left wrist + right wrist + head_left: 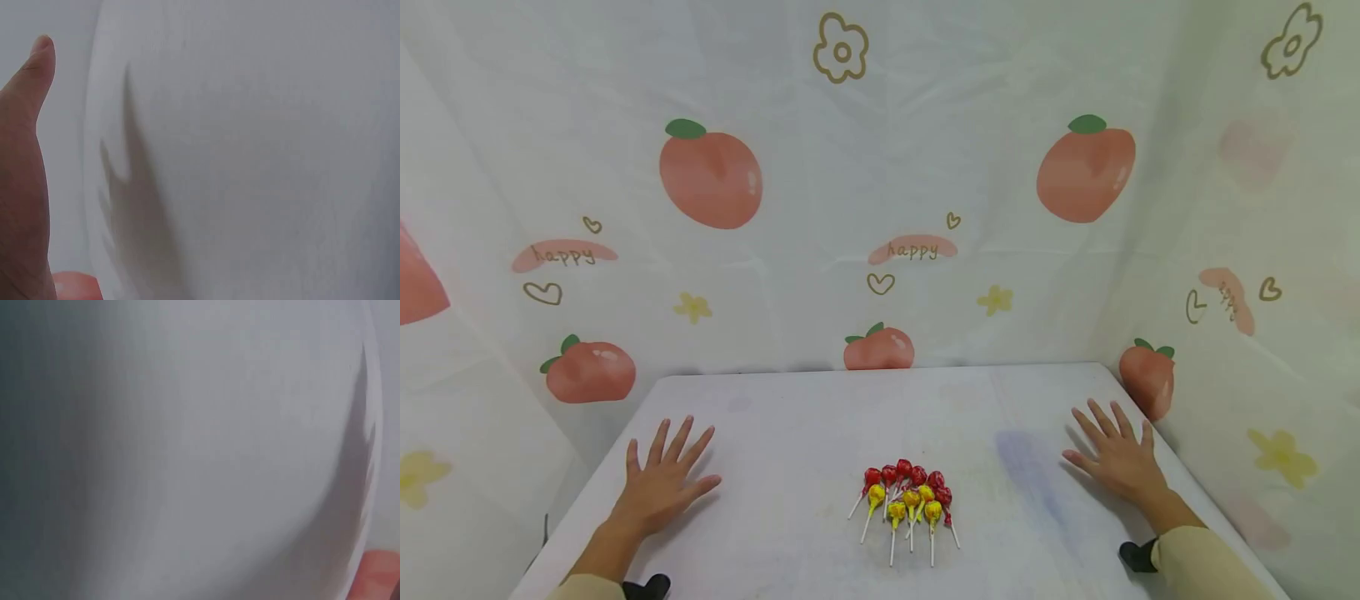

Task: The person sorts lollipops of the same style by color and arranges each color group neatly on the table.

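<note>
A loose bunch of lollipops lies on the white table (790,433), at its middle near the front in the head view. Red-wrapped lollipops (904,468) form the back of the bunch, and yellow-wrapped lollipops (897,511) the front, white sticks pointing mostly toward me. To their left, my left hand (657,490) is spread with straight fingers and holds nothing. My right hand (1117,461), likewise spread and bare of any object, is over the table's right side. In the left wrist view the thumb (39,69) shows beside a hand-shaped shadow; the right wrist view shows mostly tabletop and shadow.
A pale curtain (805,292) printed with peaches, flowers and hearts surrounds the table at the back and sides. A faint bluish stain (1030,471) marks the tabletop between the lollipops and the right hand. Black wrist mounts (1138,556) sit at the sleeves.
</note>
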The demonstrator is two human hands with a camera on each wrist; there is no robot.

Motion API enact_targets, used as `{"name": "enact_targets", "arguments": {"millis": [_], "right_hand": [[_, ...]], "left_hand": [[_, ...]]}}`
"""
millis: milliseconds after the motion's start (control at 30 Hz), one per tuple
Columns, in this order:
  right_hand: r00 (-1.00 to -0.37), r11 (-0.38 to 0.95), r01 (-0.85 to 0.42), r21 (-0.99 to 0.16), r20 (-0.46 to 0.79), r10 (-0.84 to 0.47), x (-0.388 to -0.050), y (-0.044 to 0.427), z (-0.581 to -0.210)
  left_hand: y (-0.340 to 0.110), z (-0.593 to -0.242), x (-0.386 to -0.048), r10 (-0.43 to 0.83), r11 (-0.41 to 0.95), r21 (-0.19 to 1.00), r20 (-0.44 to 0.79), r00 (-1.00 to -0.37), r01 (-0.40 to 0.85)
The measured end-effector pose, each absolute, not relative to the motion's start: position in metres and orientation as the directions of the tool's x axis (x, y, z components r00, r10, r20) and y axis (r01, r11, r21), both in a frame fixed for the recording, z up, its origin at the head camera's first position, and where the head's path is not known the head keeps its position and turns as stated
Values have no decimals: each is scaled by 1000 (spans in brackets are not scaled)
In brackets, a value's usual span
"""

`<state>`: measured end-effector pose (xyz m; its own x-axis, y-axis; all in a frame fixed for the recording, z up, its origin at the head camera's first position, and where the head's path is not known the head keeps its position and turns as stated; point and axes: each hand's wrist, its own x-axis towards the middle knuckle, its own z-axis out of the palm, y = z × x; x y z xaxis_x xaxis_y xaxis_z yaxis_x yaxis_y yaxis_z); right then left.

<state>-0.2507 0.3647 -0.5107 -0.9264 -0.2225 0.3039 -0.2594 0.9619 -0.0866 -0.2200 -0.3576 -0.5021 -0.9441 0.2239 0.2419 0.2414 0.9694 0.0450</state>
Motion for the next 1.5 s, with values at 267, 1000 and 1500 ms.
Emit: {"name": "enact_targets", "arguments": {"millis": [267,1000,1500], "right_hand": [[-893,938,-331,-102,355,-277,-252,347,-508],[-810,826,-513,-233,450,-376,-249,279,-515],[-857,601,-513,-613,400,-324,-237,214,-508]], "left_hand": [[-336,-502,-222,281,946,93,246,-927,311],[-275,-509,-217,393,855,186,377,-839,484],[-217,-509,-216,378,713,393,482,-790,581]]}}
